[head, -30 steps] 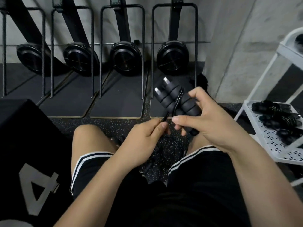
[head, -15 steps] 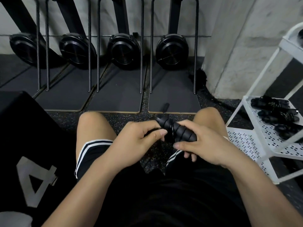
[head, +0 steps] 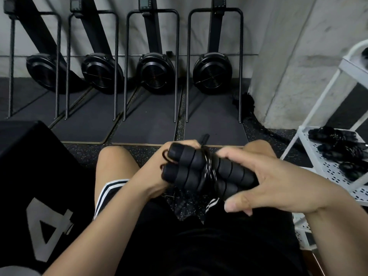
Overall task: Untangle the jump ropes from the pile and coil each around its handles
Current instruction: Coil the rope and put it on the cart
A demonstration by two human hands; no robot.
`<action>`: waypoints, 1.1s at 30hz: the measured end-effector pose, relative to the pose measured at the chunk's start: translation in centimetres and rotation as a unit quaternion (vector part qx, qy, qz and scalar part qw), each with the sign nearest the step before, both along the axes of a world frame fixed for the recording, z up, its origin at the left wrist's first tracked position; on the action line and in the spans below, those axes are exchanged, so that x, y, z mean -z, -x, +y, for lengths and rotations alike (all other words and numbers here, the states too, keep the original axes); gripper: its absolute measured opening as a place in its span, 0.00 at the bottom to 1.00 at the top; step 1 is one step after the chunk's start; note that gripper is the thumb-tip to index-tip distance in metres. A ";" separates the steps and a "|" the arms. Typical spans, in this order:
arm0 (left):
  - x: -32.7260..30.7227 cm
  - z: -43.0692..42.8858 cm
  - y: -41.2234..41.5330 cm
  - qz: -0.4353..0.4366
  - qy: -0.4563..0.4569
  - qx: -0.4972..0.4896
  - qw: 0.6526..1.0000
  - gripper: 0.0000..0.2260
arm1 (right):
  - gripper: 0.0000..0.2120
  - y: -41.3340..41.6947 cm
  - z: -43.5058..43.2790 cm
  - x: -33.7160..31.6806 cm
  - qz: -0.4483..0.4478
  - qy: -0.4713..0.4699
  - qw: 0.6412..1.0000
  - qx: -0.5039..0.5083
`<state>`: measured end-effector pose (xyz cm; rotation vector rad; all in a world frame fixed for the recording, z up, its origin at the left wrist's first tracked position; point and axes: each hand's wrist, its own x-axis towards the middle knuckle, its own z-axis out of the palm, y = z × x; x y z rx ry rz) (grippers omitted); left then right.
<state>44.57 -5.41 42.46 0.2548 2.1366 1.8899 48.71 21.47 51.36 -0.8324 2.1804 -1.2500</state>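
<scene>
2 black foam handles (head: 199, 172) side by side at frame centre, cord (head: 208, 171) wrapped round middle; right hand (head: 264, 184) grips right end; left hand (head: 159, 176) clasps left end from behind.

Head camera looks forward-down, close over lap.

We see matt black foam on the two handles (head: 201, 172), ribbed in soft rings. The cord (head: 208, 170) wound across them looks like a thin braid flecked with pale specks. At centre, the floor (head: 153, 150) is rough dark rubber with light speckles, and the mats (head: 147, 124) above it are smooth and matt. The rack (head: 334, 170) at right is white painted metal, its shelf perforated. The wall (head: 288, 56) at upper right is rough grey concrete. The shorts (head: 199, 246) are black cloth with white stripes.
</scene>
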 end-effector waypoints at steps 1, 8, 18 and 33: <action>0.6 0.3 0.0 0.009 0.037 -0.025 0.999 0.10 | 0.22 0.2 0.0 -0.1 0.030 0.006 0.999 0.024; -4.6 4.5 -1.6 0.125 -0.020 -0.017 0.992 0.21 | 0.23 2.3 -0.9 -1.8 0.063 0.185 0.965 0.177; -9.1 2.3 -2.0 0.247 0.191 0.030 0.949 0.12 | 0.22 6.8 1.3 -1.0 0.262 -0.088 0.923 0.266; -9.0 -0.1 1.1 0.223 0.030 0.012 0.974 0.08 | 0.22 -0.1 0.3 -7.3 0.085 0.011 0.996 0.006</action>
